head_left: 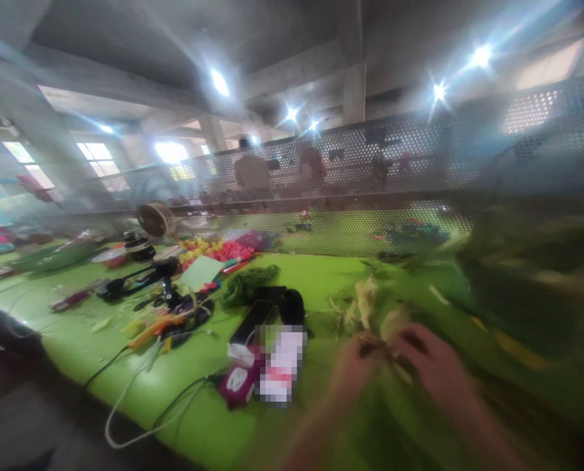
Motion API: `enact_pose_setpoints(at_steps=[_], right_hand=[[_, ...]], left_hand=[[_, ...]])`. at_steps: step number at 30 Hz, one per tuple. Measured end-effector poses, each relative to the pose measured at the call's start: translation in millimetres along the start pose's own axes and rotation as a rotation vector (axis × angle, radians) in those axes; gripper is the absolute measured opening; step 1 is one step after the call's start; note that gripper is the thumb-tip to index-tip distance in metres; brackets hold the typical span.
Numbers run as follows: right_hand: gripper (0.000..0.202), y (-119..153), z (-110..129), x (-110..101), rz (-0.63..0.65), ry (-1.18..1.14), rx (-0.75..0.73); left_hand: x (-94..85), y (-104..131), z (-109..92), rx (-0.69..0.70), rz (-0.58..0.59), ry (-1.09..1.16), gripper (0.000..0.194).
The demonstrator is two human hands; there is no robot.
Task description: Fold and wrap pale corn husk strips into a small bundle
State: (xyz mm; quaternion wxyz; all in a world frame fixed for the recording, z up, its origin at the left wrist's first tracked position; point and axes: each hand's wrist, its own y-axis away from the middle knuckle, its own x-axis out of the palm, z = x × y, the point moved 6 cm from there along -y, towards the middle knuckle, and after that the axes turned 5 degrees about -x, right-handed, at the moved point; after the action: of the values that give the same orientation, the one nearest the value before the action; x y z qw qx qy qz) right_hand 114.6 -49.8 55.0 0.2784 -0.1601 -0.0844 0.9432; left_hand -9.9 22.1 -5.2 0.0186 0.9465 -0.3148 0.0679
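Right hand [424, 353]: nearest to me, off to the right of the phone [253, 320], forearm smeared by blur; its grip pinches a pale rounded piece [394, 319] with bent fingers.
Left hand [361, 358]: between the phone and the right hand, fingers curled inward; with this blur I can't tell whether its grip has hold of anything.
Pale flower-like piece [365, 301]: right of the phone, just past the left hand's fingertips, ragged at the top; whether they touch it I can't make out.
Maroon packet [237, 386]: on the near side of the phone, white tissue [241, 355] poking up.
Black rounded thing [292, 306]: right beside the phone.
Green bundle [243, 286]: just beyond the phone, stringy.
Orange-handled tool [157, 329]: left of the phone, lying aslant.
Pink and yellow heap [223, 252]: farther beyond the phone.
Worktop [95, 360]: bright green, running under the phone.
Perforated screen [355, 163]: well behind the phone, upright.
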Motion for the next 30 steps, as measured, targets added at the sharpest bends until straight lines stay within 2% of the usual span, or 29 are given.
enact_pose_setpoints(at_steps=[4, 7, 9, 12, 14, 17, 20, 23, 26, 30], right_hand=[[0.018, -3, -2, 1, 0.01, -0.001, -0.009], [0.019, -3, -7, 2, 0.01, 0.007, -0.046], [0.021, -1, -10, 3, -0.008, 0.03, -0.084], [0.026, 4, -13, 1, -0.07, 0.201, -0.126], [0.029, 7, -12, -2, -0.104, 0.34, -0.139], [0.03, 7, -9, -5, -0.122, 0.426, -0.163], [0.03, 6, -9, -3, -0.075, 0.421, -0.192], [0.028, 6, -13, 3, -0.005, 0.37, -0.209], [0.027, 7, -14, 4, 0.015, 0.319, -0.205], [0.023, 6, -6, -2, -0.046, 0.231, -0.195]], left_hand=[[-4.3, 1, 2, -0.13, 0.046, 0.177, 0.032], [-7.9, 1, -2, -0.13, 0.014, 0.236, 0.039], [-7.8, 0, -3, -0.1, 0.003, 0.26, 0.037], [-6.0, -1, 0, -0.077, -0.014, 0.272, 0.031], [-4.4, -1, 1, -0.082, -0.017, 0.232, 0.025], [-5.8, 2, -4, -0.076, -0.05, 0.144, 0.017], [-9.5, 6, -20, 0.01, -0.097, 0.105, 0.022], [-8.2, 7, -29, 0.065, -0.086, 0.036, 0.026], [-8.4, 5, -24, 0.034, -0.11, -0.082, 0.015], [-8.2, 0, -6, -0.041, -0.056, 0.023, 0.016]])
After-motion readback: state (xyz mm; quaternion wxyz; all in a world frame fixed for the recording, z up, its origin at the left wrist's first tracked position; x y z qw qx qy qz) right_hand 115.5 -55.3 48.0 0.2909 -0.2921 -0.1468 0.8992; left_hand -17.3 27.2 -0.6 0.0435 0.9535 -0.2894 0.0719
